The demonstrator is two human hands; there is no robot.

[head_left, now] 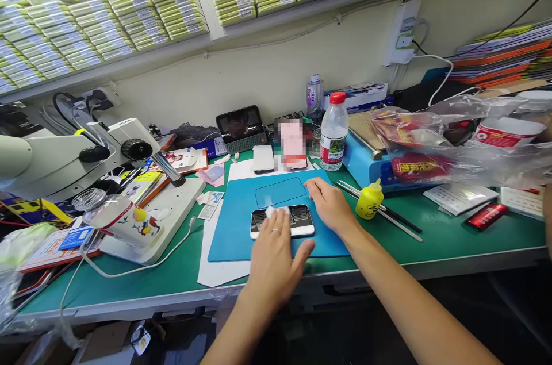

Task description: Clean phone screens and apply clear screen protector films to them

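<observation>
Phone [282,221] mid-mat [233,233], both hands [276,256] on it

Bottle: a clear water bottle [333,132] with a red cap, upright behind the grip.
Dropper: a small yellow bottle [369,199] just right of it.
Microscope: a white stand [64,155], well left.
Bags: crumpled plastic [431,141], possibly snack packets, far right.

Green bench [431,238] carries blue mat [228,233], microscope base [172,210].
</observation>
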